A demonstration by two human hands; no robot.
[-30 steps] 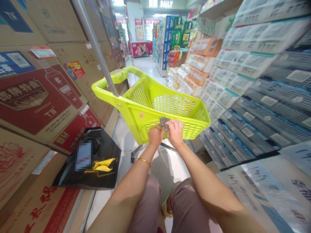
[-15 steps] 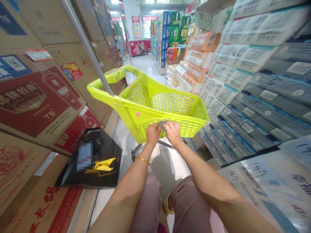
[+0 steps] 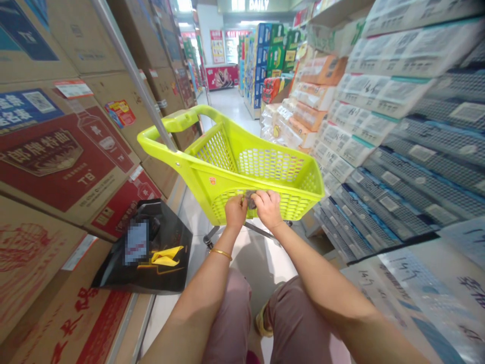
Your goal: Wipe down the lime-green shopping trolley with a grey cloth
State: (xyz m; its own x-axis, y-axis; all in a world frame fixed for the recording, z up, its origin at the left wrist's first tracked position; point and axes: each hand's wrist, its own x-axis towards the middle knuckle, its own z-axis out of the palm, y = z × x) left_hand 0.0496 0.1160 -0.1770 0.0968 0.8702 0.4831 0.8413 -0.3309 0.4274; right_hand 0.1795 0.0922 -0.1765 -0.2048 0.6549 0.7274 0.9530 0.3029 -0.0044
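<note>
A lime-green shopping cart with a perforated basket stands sideways in front of my knees. Between my hands, against the near side of its basket, is a small grey steel wool scrubber. My left hand pinches the scrubber's left edge, and a gold bangle circles that wrist. From the right, my right hand grips it with curled fingers close to the basket's holes. The fingers cover part of the scrubber. Nothing is visible inside the part of the basket I can see.
A black bag with a yellow ribbon leans by stacked cartons at the left. Packs of tissue paper are piled at the right. A metal pole slants across the cart handle. Beyond, the aisle floor leads to more shelves.
Both hands and the scrubber have shifted slightly left along the basket side. The view has tilted slightly; the cart looks nearly unmoved.
</note>
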